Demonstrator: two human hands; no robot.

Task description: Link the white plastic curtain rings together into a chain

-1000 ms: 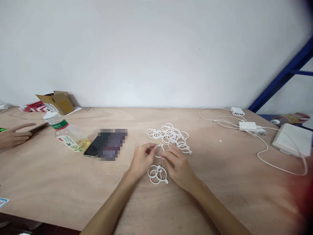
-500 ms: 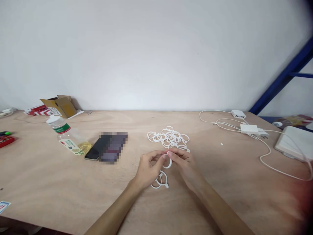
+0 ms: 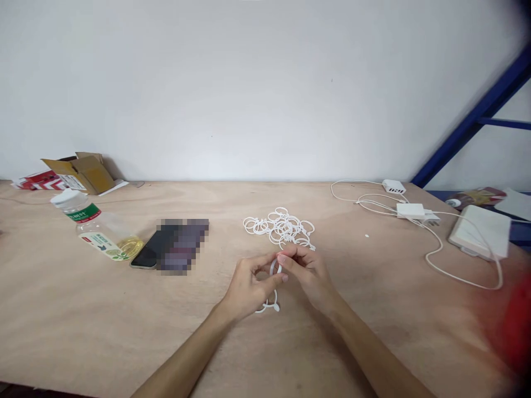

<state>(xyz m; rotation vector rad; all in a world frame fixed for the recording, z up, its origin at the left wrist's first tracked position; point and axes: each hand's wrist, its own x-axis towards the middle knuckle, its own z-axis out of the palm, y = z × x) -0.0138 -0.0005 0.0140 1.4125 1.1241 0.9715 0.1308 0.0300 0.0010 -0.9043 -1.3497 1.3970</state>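
Between my two hands is a white plastic ring (image 3: 272, 267), partly hidden by the fingers. My left hand (image 3: 251, 284) grips it from the left, thumb and fingers curled about it. My right hand (image 3: 309, 273) pinches its upper right part. Under and beside my left hand, a couple of white rings with a small round tab (image 3: 276, 307) lie on the wooden table, partly covered. Just beyond my fingertips spreads a heap of similar white rings (image 3: 286, 225), overlapping one another.
On the left stand a tilted-looking bottle (image 3: 93, 226) with a white cap, a phone (image 3: 145, 254) and an opened cardboard box (image 3: 89, 174). To the right are white cables with a charger (image 3: 410, 211) and a white box (image 3: 479, 232). A red blur (image 3: 518, 326) shows at the right edge.
The view has shifted, moving the table things leftward and slightly up. Between my fingers the ring has turned to a narrower angle, and my left thumb has moved to its lower right.
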